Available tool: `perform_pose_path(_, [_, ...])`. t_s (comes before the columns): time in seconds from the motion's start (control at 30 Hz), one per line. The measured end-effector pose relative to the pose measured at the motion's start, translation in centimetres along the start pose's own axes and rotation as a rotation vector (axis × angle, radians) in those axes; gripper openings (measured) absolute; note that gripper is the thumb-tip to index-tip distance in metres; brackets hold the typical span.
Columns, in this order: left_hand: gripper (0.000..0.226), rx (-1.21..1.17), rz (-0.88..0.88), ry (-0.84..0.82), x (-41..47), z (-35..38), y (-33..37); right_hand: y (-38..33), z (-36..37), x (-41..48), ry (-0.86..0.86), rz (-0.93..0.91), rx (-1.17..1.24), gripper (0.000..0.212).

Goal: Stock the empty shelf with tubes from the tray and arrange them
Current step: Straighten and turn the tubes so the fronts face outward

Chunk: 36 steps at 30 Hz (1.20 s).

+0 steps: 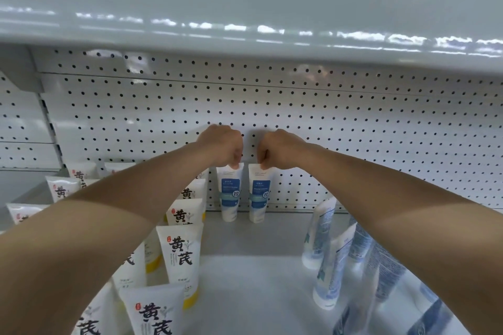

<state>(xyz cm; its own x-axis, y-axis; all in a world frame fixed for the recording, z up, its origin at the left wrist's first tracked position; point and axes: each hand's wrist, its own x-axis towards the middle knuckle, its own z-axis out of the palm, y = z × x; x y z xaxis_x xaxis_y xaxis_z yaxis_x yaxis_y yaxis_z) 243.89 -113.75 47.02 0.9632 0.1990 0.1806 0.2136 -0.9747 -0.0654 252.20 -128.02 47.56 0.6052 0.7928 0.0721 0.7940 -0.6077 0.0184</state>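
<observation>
Blue-labelled upright tubes (230, 193) (258, 196): two.

A bare lane of shelf (245, 280) is left open down the middle, from the front to the pegboard back panel (353, 144). It is bounded on the left by rows of yellow-capped tubes (181, 255) and on the right by a cluster of blue-printed tubes (334, 266). Its far end is blocked by the left blue-label tube (230, 193) and the right blue-label tube (258, 194), pinched at the top by the left hand (223, 145) and the right hand (280, 148), with a narrow gap between them. Headroom is capped by the overhanging upper shelf (245, 8).
</observation>
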Motion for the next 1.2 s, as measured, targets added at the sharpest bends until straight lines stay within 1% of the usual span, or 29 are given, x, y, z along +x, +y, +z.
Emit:
perform_pose_path(0.2, [0.009,-0.010,-0.006,-0.016,0.14,0.00,0.09,-0.07,-0.04,0.09,0.000,0.002,-0.006,0.016])
perform_pose_path(0.33, [0.014,0.012,0.003,-0.044,0.26,-0.01,0.23,-0.15,0.06,0.17,0.007,0.015,-0.023,0.017])
perform_pose_path(0.47, [0.018,0.018,0.006,-0.027,0.20,0.01,0.17,-0.08,0.01,0.12,0.012,0.018,-0.047,0.018])
perform_pose_path(0.73, [0.017,-0.017,-0.011,-0.007,0.42,0.14,-0.13,-0.08,-0.08,0.08,0.001,0.015,-0.050,0.020])
perform_pose_path(0.93, [0.017,0.011,0.019,-0.041,0.52,0.06,-0.06,-0.16,-0.13,0.04,0.005,0.014,-0.061,0.022])
perform_pose_path(1.03, [0.021,0.028,0.031,-0.050,0.48,0.01,-0.01,-0.19,-0.16,-0.01,0.003,0.019,-0.065,0.025])
perform_pose_path(1.2, [0.025,0.029,0.024,-0.051,0.30,0.04,-0.03,-0.18,-0.12,-0.21,0.000,0.034,-0.058,0.022])
